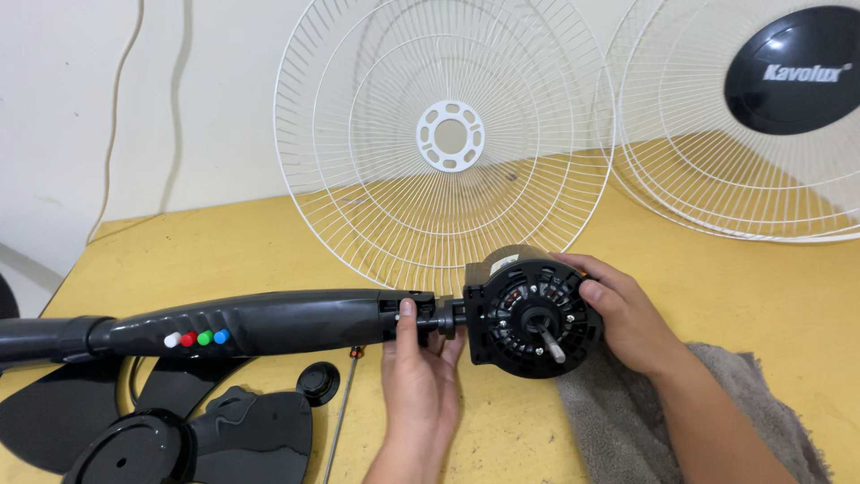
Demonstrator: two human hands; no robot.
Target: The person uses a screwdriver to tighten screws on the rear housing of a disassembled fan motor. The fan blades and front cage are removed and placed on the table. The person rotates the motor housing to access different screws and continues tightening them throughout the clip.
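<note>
My left hand (419, 376) pinches the neck joint (430, 319) of the fan body (260, 324); my right hand (627, 318) cups the black motor (530, 319) — both over the yellow table (224, 255), beside a grey towel (609, 421).

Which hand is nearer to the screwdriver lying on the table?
Left. The left hand grips the joint between fan neck and motor, right beside the screwdriver. The right hand cups the motor's far side, farther away.
</note>
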